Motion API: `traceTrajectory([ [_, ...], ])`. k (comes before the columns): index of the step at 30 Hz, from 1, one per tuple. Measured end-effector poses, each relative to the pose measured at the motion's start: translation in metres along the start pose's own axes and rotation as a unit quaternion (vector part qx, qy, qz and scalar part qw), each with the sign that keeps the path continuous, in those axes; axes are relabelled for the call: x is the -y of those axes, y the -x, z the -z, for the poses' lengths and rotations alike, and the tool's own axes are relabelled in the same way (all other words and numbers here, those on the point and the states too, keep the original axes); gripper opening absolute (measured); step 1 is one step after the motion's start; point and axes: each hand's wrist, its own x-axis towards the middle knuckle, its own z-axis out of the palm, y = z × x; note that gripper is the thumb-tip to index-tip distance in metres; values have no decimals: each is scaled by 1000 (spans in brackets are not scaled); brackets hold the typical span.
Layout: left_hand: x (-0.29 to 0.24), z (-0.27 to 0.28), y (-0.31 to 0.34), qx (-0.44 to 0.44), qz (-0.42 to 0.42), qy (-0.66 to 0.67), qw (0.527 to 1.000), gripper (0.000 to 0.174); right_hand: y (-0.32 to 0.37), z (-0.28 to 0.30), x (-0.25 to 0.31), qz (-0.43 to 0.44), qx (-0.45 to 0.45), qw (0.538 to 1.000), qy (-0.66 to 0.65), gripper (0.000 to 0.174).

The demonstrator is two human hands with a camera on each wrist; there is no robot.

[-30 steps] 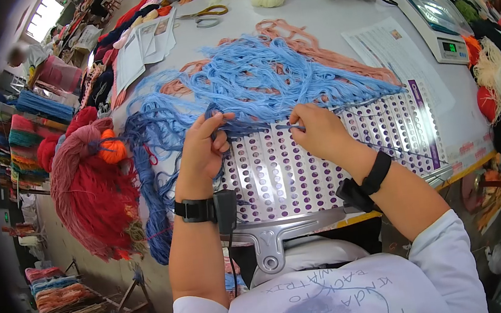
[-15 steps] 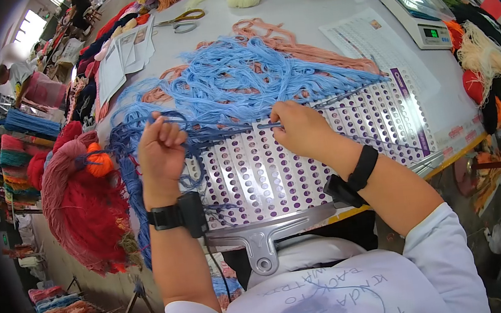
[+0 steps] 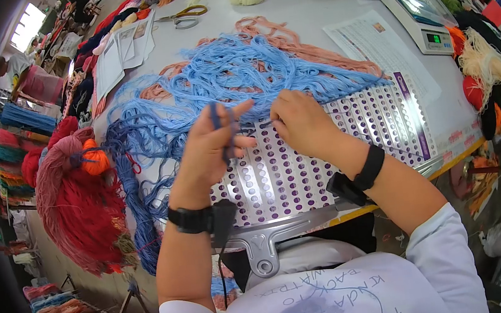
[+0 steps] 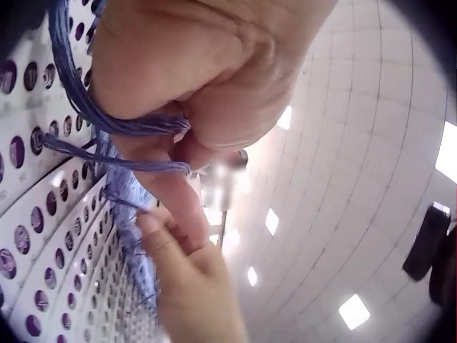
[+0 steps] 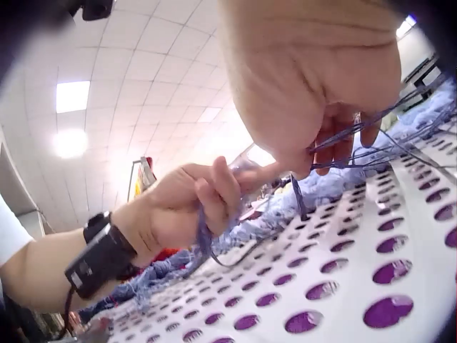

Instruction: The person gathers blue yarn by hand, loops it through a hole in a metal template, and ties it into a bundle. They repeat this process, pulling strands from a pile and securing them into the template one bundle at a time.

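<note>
Dark blue yarn loops round the fingers of my left hand, which grips it with the index finger pointing toward the other hand. My right hand pinches more dark blue strands low over a white board with rows of holes showing purple. In the right wrist view the left index fingertip reaches right to the right hand's fingertips. Behind both hands lies a tangled heap of light blue yarn, over salmon-coloured yarn. A dark blue hank hangs at the left table edge.
Scissors and paper cards lie at the back left. On the right are a printed sheet and a digital scale. A red skein hangs off the left. A grey metal bracket lines the front edge.
My left hand first swung left, then came back right, close to the right hand, with its index finger now extended and dark blue yarn across it. The right hand stays nearly in place.
</note>
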Motion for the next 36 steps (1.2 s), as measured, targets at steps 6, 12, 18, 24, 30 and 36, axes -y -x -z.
traceTrajectory([
  [6, 31, -26, -19, -29, 18, -185, 982, 23, -15, 27, 10, -103, 119, 982, -108, 12],
  [12, 28, -12, -19, -39, -34, -240, 969, 26, -15, 23, 2, -151, 193, 958, -151, 15],
  [18, 12, 20, -6, -41, -74, -159, 984, 21, -8, 14, -9, -143, 227, 954, -131, 18],
  [24, -40, 84, 21, -171, -112, -24, 979, 15, -8, 9, -8, -150, 211, 959, -118, 18],
  [30, -82, 128, 41, -171, -37, 117, 978, 5, -9, 8, -4, -184, 208, 953, -119, 14],
  [36, -171, 204, 19, -269, -154, -8, 951, 13, -6, 7, -8, -159, 187, 960, -138, 16],
])
